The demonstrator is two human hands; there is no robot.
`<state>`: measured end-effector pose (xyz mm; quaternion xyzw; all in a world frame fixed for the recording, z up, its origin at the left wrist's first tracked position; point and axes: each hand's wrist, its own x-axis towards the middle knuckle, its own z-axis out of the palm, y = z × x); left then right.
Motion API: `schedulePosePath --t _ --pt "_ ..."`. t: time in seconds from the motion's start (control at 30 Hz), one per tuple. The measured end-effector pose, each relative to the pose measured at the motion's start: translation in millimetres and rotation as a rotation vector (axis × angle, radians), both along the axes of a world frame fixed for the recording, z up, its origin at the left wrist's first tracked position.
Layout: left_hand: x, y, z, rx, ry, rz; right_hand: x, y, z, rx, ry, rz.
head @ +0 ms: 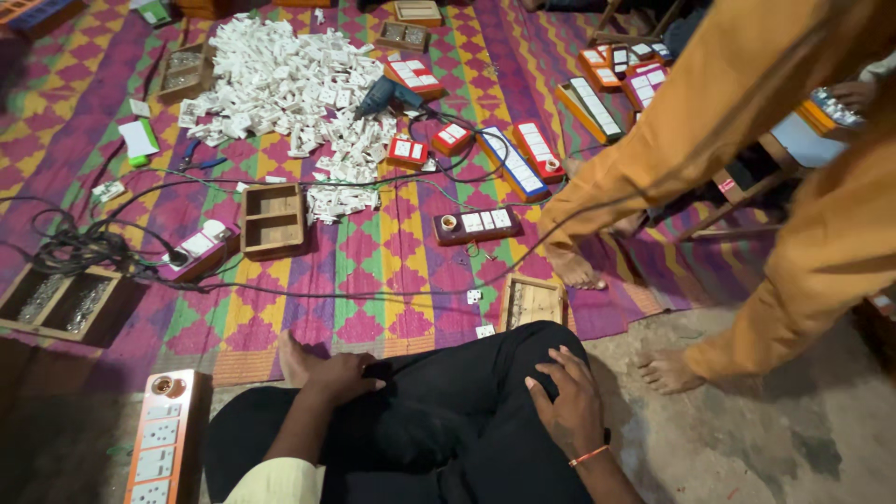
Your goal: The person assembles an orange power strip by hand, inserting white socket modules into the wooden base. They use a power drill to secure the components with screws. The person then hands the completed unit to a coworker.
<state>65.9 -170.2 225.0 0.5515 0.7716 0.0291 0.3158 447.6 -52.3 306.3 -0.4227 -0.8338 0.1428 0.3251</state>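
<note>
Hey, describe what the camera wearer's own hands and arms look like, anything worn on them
Both hands are bare, with no gloves. The right hand has a thin orange thread bracelet around the wrist and a bare forearm. The left hand shows no ring or band; farther up that arm is a pale cream sleeve.

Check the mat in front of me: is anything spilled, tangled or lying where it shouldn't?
Two things stand out. The white switch parts lie in a loose heap spread over the mat, not in the wooden boxes. The black cables form a tangle at the left and trail across the mat, towards another person's bare foot. Both hands rest empty on the knees.
</note>
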Motion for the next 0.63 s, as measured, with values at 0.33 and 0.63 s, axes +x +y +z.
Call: schedulePosePath --t 0.33,0.63 --pt "39 -24 -5 0.236 -0.162 -0.100 -6 -17 14 0.086 -0.122 0.097" --pt "47 -18 -14 0.191 -0.191 0.001 -68 11 -13 -0.347 -0.146 0.278"
